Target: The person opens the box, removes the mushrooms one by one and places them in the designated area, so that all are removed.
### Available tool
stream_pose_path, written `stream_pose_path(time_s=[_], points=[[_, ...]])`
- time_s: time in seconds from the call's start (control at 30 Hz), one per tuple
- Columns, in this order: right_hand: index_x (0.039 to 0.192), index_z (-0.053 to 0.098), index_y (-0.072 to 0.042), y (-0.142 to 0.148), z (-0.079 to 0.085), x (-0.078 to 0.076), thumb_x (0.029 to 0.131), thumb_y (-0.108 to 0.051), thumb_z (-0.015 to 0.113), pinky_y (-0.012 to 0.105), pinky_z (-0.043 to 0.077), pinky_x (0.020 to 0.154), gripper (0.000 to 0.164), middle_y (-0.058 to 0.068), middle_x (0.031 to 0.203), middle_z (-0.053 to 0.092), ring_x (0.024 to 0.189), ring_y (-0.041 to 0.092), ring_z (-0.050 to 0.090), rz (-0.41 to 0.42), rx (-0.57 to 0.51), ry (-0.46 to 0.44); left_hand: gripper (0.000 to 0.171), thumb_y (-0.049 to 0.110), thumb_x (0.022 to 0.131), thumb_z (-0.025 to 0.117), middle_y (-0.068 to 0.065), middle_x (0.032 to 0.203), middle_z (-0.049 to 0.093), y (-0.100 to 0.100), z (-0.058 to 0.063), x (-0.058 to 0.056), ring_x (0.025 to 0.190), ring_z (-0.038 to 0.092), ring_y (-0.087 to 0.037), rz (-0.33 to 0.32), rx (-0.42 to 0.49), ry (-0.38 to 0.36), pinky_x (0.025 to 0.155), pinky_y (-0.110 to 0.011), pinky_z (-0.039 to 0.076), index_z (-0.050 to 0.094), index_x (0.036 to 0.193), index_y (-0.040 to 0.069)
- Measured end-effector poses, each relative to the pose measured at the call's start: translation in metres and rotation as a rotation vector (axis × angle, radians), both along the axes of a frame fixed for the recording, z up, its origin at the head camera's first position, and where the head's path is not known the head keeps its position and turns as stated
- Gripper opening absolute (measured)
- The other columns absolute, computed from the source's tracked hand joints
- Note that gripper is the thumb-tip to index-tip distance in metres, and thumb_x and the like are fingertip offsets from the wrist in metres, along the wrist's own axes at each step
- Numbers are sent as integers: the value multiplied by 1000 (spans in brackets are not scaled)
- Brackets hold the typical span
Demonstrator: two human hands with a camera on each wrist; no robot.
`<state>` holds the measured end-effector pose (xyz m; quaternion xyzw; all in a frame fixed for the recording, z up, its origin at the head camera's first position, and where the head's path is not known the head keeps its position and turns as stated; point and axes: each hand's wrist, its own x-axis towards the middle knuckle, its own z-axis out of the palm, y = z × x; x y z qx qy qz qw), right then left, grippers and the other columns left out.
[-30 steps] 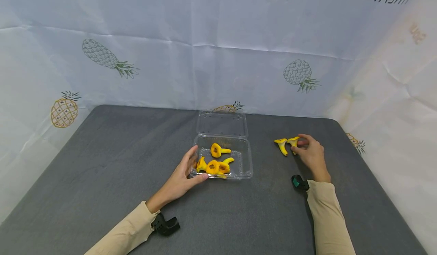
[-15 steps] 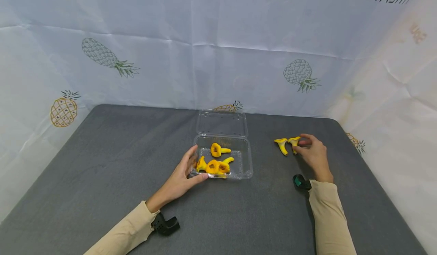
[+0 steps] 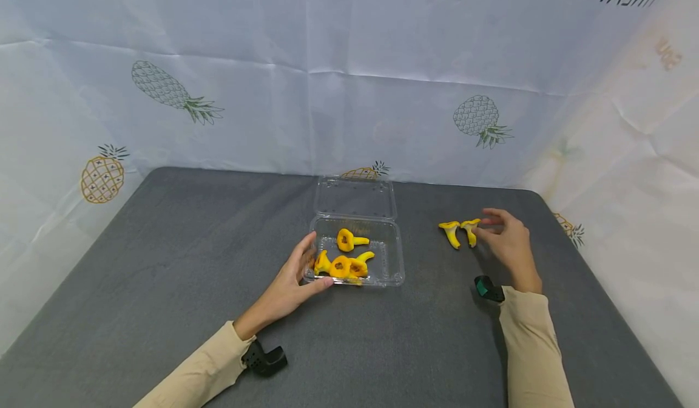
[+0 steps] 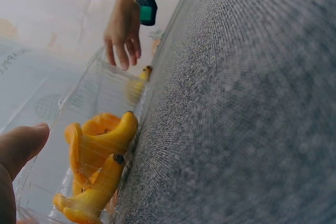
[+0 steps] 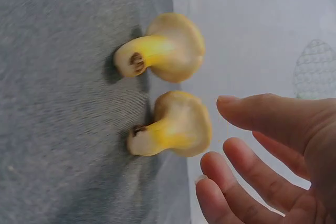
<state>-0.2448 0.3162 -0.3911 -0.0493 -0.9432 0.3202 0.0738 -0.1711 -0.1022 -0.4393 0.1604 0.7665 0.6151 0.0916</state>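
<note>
A clear plastic clamshell box (image 3: 390, 267) stands at the middle of the table with its lid (image 3: 355, 198) folded back. Yellow chanterelle mushrooms (image 3: 340, 267) lie in it, several along the near left and one (image 3: 345, 240) behind them. My left hand (image 3: 284, 286) grips the box's near left corner, thumb at the front rim, fingers along the left side. To the right, two more chanterelles stand side by side, a left one (image 3: 450, 234) and a right one (image 3: 470, 231). My right hand (image 3: 509, 241) is just right of them, fingers loosely bent and holding nothing; the right wrist view shows a gap.
The grey table (image 3: 164, 244) backs onto a white curtain (image 3: 262, 116) printed with pineapples. A black wrist mount (image 3: 264, 359) sits under the left sleeve, and another (image 3: 488, 288) by the right cuff.
My right hand has drawn back to the right, away from the right chanterelle its fingers were at. The two chanterelles stay side by side. The left hand and the box have not moved.
</note>
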Motion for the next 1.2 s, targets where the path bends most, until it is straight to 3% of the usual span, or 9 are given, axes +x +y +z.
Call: stream_pose_path(time_s=[0.63,0.87,1.2], points=[[139,51,4,-20,19,6,93,-9,68,55,59,78,51,31,124,62,105,47,66,124,10,84,93,24,94,70,-9,168,4,0,-1,-1,154,13,-37,1,-10,11,122,-58,19,6,160,14],[140,51,2,-31,24,8,93,-8,68,52,59,76,52,29,124,61,105,44,65,166,3,75,93,24,94,69,-11,168,4,-1,-1,0,154,13,-37,-4,-5,13,121,-61,19,5,160,13],[140,52,-2,-50,30,9,92,-10,70,55,56,90,51,26,125,61,106,39,65,271,4,59,92,25,94,69,-10,168,4,0,-2,-1,154,12,-38,-3,-3,4,121,-62,18,5,160,14]])
